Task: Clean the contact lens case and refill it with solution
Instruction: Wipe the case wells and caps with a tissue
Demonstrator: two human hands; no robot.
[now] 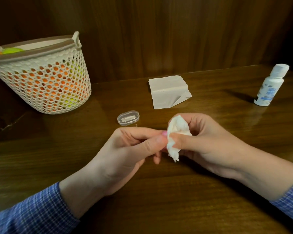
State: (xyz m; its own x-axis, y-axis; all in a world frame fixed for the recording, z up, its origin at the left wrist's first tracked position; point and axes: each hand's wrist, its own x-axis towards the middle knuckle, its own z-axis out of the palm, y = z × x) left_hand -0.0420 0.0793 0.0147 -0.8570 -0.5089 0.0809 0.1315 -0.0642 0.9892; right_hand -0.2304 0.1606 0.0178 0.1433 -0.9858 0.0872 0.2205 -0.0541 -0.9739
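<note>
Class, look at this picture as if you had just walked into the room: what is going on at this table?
A person sits at a wooden table. The left hand pinches a small pink item, mostly hidden, while the right hand holds a crumpled tissue against it, apparently wiping. A solution bottle stands capped at far right. A tissue stack, a small clear box and a white mesh basket sit behind the hands.

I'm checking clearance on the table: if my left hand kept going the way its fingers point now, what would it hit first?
The left hand points rightward at the crumpled tissue gripped by the right hand, so it would probably meet that tissue almost immediately; they look nearly touching already.
</note>
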